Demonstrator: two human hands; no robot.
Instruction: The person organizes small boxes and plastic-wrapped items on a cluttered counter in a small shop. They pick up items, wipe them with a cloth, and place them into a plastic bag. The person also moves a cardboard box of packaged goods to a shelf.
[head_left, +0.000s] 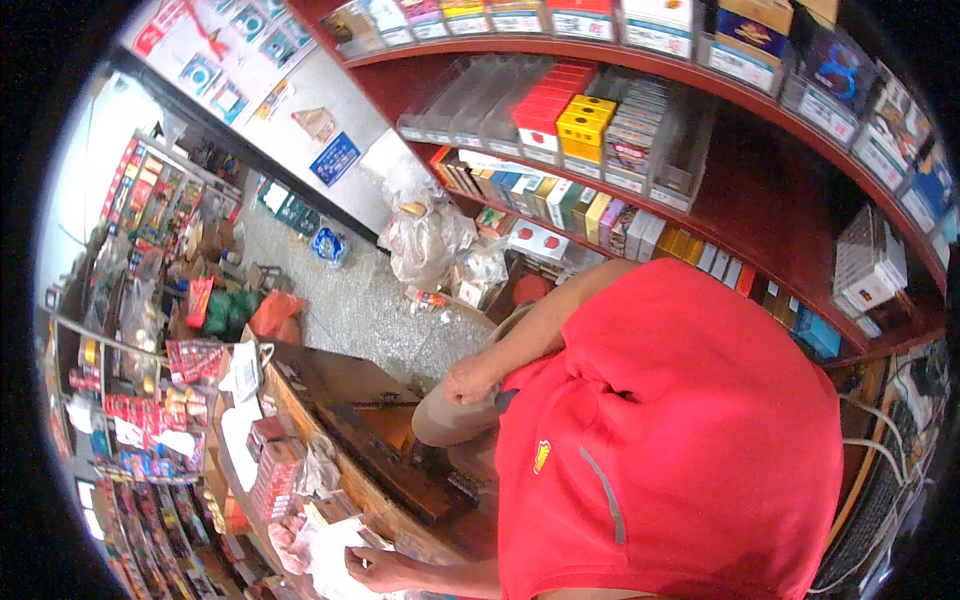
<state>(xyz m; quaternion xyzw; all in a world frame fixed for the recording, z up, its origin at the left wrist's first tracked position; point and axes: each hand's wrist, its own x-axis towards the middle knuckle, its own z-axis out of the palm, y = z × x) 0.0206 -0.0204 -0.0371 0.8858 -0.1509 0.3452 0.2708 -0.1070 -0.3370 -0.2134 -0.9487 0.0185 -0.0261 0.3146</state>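
My left hand (376, 568) rests at the bottom over white paper (330, 551) on a wooden counter (360, 472). Its fingers are bent, and whether something thin lies between them cannot be told. Curled and seemingly holding nothing, my right hand (471, 379) lies by my knee (450, 420), in beige trousers. Near the left hand are a crumpled pink cloth or bag (287, 541), a stack of reddish boxes (276, 480) and a crumpled clear plastic bag (320, 465).
Red shelves (772, 180) with cigarette packs and cartons stand along the upper right. Plastic bags (427, 240) and boxes lie on the floor below them. Goods racks (142, 360) fill the left side. Cables (877, 450) hang behind me at the right.
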